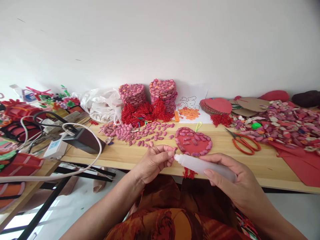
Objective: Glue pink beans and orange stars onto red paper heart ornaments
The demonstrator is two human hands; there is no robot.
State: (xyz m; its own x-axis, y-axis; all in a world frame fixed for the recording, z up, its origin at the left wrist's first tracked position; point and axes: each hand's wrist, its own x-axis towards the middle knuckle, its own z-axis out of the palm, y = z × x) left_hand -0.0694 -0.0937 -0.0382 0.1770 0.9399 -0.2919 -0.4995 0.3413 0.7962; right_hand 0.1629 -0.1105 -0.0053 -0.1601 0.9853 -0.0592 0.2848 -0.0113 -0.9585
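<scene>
My right hand (228, 170) is wrapped round a whitish squeeze bottle (200, 164), tilted so its nozzle points left. Close to that nozzle, my left hand (160, 158) pinches a small pink peanut shell (175, 150), mostly hidden by the fingertips. Just behind both hands lies a red heart-shaped card (193, 147) edged with pink peanut shells, with several more across its middle. It has a yellow-green loop (198, 126) at the top and a red tassel (189, 173) at the table's front edge. Loose pink peanut shells (125, 131) are spread to the left.
Orange-handled scissors (246, 143) lie right of the heart, beside a large shell pile (287, 120). Two stacks of shell-covered pieces (163, 91) stand by the wall, near orange stars (187, 113) on white paper. A black device (85, 140) and white cable (98, 146) are left.
</scene>
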